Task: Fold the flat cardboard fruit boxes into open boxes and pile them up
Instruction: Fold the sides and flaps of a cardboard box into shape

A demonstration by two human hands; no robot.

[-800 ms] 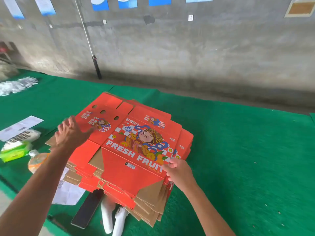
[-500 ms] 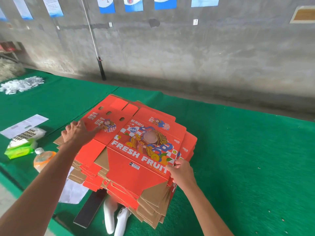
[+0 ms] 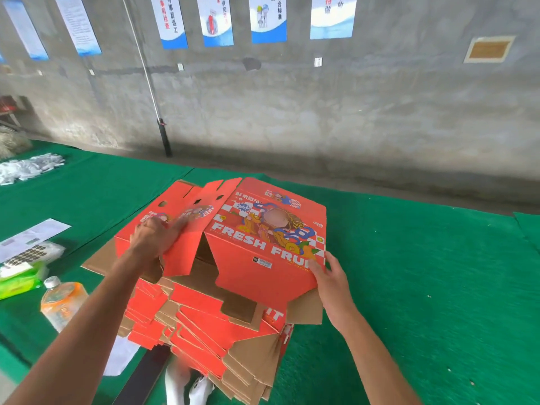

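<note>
A thick stack of flat red cardboard fruit boxes (image 3: 204,323) lies on the green table (image 3: 423,287), near its front edge. The top box (image 3: 263,238), printed "FRESH FRUIT", is raised off the stack and partly opened, showing brown cardboard inside. My left hand (image 3: 155,238), motion-blurred, holds its left panel, the one with punched holes. My right hand (image 3: 330,276) pinches the box's near right corner, thumb on top.
An orange drink bottle (image 3: 62,302), a green tissue pack (image 3: 20,283) and papers (image 3: 32,238) lie left of the stack. White scraps (image 3: 29,168) sit far left. A pole (image 3: 160,133) leans on the grey wall. White shoes (image 3: 187,384) show below the table edge.
The top box has come up off the stack and started to open. My left hand went from lying flat on it to holding its left panel; the right hand still holds the right corner.
</note>
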